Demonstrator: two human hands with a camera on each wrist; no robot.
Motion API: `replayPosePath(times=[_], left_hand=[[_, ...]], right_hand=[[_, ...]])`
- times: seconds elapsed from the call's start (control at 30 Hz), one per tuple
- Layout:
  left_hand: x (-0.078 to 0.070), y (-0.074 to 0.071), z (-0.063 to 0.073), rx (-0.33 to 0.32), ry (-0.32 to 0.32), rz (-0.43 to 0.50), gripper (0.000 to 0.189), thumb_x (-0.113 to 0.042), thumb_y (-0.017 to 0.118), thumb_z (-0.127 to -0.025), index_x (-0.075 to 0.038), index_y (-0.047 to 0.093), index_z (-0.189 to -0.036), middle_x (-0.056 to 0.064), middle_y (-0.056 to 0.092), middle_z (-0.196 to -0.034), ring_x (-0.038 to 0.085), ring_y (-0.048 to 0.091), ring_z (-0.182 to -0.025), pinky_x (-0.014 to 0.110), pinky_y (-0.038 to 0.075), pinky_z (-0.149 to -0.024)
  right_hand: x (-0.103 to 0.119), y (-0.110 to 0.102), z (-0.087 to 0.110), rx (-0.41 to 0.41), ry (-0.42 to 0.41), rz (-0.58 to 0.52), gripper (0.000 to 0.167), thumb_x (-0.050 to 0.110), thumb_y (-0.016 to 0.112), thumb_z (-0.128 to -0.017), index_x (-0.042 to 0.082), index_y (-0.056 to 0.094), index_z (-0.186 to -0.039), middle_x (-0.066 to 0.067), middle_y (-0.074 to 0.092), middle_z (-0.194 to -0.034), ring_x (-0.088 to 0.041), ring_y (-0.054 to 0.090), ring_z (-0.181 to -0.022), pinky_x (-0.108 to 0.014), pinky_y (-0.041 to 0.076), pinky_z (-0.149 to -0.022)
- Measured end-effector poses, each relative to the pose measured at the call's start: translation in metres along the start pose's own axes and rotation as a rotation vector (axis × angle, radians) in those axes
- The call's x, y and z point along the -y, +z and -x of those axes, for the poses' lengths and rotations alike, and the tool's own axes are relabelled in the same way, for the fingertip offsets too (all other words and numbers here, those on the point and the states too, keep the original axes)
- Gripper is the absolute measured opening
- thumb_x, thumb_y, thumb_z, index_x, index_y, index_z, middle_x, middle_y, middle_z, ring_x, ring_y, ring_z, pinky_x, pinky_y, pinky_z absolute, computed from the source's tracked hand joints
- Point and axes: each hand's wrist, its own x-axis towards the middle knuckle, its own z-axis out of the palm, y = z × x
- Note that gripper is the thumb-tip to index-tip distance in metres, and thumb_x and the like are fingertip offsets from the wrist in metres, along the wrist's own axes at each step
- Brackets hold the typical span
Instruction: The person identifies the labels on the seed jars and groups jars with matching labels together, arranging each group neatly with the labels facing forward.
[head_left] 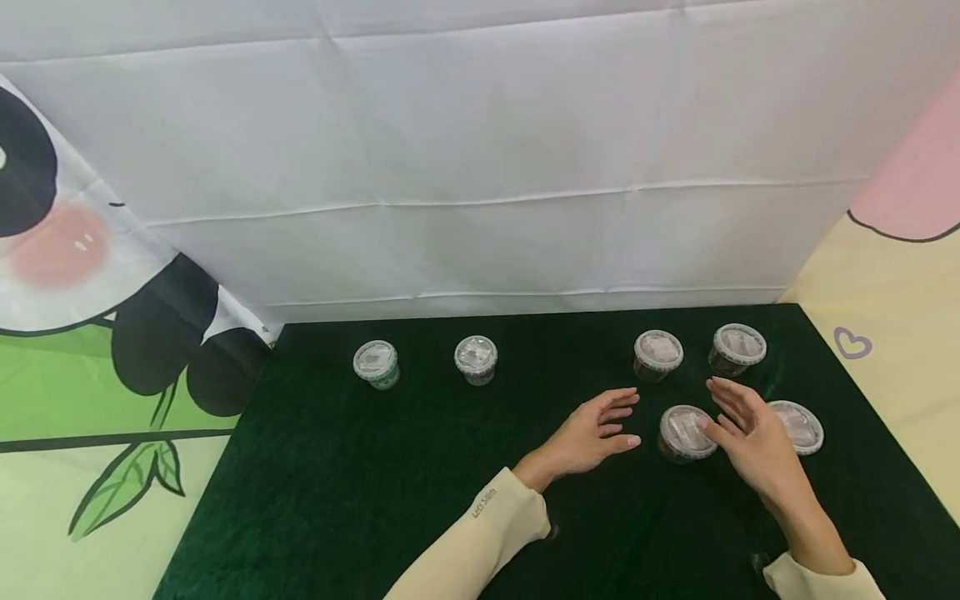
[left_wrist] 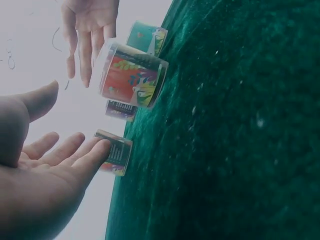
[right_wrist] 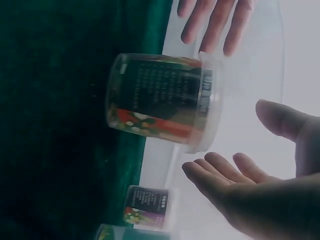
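Observation:
My left hand (head_left: 583, 435) hovers over the green cloth with its fingers apart and nothing in them. To its right stands a clear lidded tub (head_left: 686, 433), its side wrapped in a dark, red and floral label (right_wrist: 155, 97). On the other side of that tub is my right hand (head_left: 761, 446), fingers spread and thumb tip overlapping the lid's edge in the head view. Partly hidden behind this hand sits another lidded tub (head_left: 799, 429). Beyond the hands, two more tubs stand upright, one at centre right (head_left: 658, 353) and one farther right (head_left: 738, 346).
Two further lidded tubs stand toward the back left, one with a green label (head_left: 377, 363) and one nearer the middle (head_left: 476, 358). Dark green cloth (head_left: 337, 500) covers the table. A white fabric backdrop (head_left: 480, 167) rises along its back edge, with printed panels at both sides.

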Motion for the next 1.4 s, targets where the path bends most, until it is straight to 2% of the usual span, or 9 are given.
replayPosePath(times=[0.07,0.23,0.47,0.63,0.77,0.87,1.2,1.3,1.4], left_hand=[[0.000,0.003,-0.002,0.002,-0.002,-0.010,0.063,-0.010,0.066,-0.105,-0.009,0.038,-0.162,0.004,0.047,-0.164,0.016,0.048,-0.147,0.024,0.044,-0.116],[0.002,0.011,-0.007,0.003,-0.008,-0.023,0.064,-0.010,0.067,-0.105,-0.009,0.038,-0.162,0.005,0.047,-0.164,0.015,0.049,-0.147,0.020,0.045,-0.113],[0.002,0.022,-0.013,-0.003,-0.032,-0.041,0.063,-0.012,0.068,-0.104,-0.011,0.040,-0.161,0.003,0.047,-0.163,0.016,0.049,-0.147,0.020,0.046,-0.112],[0.001,0.029,-0.016,-0.005,-0.047,-0.052,0.063,-0.012,0.069,-0.104,-0.012,0.042,-0.161,0.002,0.048,-0.162,0.016,0.051,-0.146,0.019,0.047,-0.110],[0.002,0.033,-0.018,-0.004,-0.062,-0.063,0.062,-0.012,0.069,-0.104,-0.013,0.043,-0.160,0.001,0.050,-0.161,0.015,0.052,-0.144,0.019,0.048,-0.109],[0.003,0.035,-0.019,-0.003,-0.077,-0.070,0.061,-0.012,0.069,-0.104,-0.014,0.044,-0.159,0.001,0.051,-0.160,0.013,0.053,-0.142,0.019,0.048,-0.108],[0.005,0.037,-0.021,0.006,-0.102,-0.095,0.057,-0.013,0.071,-0.103,-0.017,0.049,-0.155,0.000,0.057,-0.152,0.008,0.058,-0.133,0.018,0.051,-0.103],[0.005,0.034,-0.018,-0.006,-0.089,-0.111,0.054,-0.015,0.071,-0.103,-0.018,0.051,-0.153,-0.001,0.059,-0.149,0.005,0.059,-0.128,0.018,0.052,-0.102],[0.005,0.028,-0.014,-0.026,-0.062,-0.122,0.049,-0.018,0.071,-0.103,-0.019,0.054,-0.149,-0.003,0.062,-0.144,0.002,0.061,-0.122,0.018,0.052,-0.100]], right_hand=[[-0.004,0.001,0.002,-0.002,-0.006,0.007,0.062,0.002,0.068,-0.102,-0.007,0.036,-0.156,-0.033,0.045,-0.157,-0.029,0.047,-0.149,-0.001,0.040,-0.098],[-0.011,0.002,0.008,0.026,0.017,0.019,0.065,0.005,0.071,-0.102,-0.006,0.037,-0.156,-0.034,0.044,-0.157,-0.031,0.047,-0.148,0.000,0.039,-0.095],[-0.016,0.006,0.013,0.077,0.030,0.007,0.069,0.003,0.073,-0.099,-0.009,0.035,-0.155,-0.037,0.042,-0.157,-0.051,0.042,-0.144,0.002,0.040,-0.092],[-0.018,0.009,0.014,0.115,0.039,0.015,0.076,0.002,0.077,-0.096,-0.011,0.031,-0.156,-0.040,0.039,-0.157,-0.059,0.039,-0.143,0.002,0.041,-0.089],[-0.019,0.012,0.015,0.125,0.041,0.052,0.079,0.003,0.079,-0.094,-0.013,0.031,-0.155,-0.043,0.039,-0.154,-0.062,0.043,-0.139,-0.023,0.058,-0.096],[-0.019,0.014,0.015,0.117,0.034,0.079,0.079,0.003,0.079,-0.094,-0.014,0.032,-0.154,-0.045,0.042,-0.149,-0.063,0.048,-0.135,-0.046,0.059,-0.097],[-0.018,0.014,0.014,0.111,0.033,0.103,0.074,0.005,0.079,-0.095,-0.014,0.035,-0.152,-0.044,0.052,-0.140,-0.061,0.054,-0.129,-0.055,0.057,-0.096],[-0.017,0.014,0.015,0.113,0.035,0.105,0.074,0.007,0.079,-0.096,-0.013,0.036,-0.152,-0.043,0.053,-0.141,-0.058,0.056,-0.129,-0.048,0.059,-0.097],[-0.013,0.015,0.015,0.122,0.034,0.074,0.074,0.008,0.079,-0.096,-0.012,0.036,-0.153,-0.040,0.055,-0.143,-0.049,0.060,-0.129,-0.026,0.060,-0.094]])
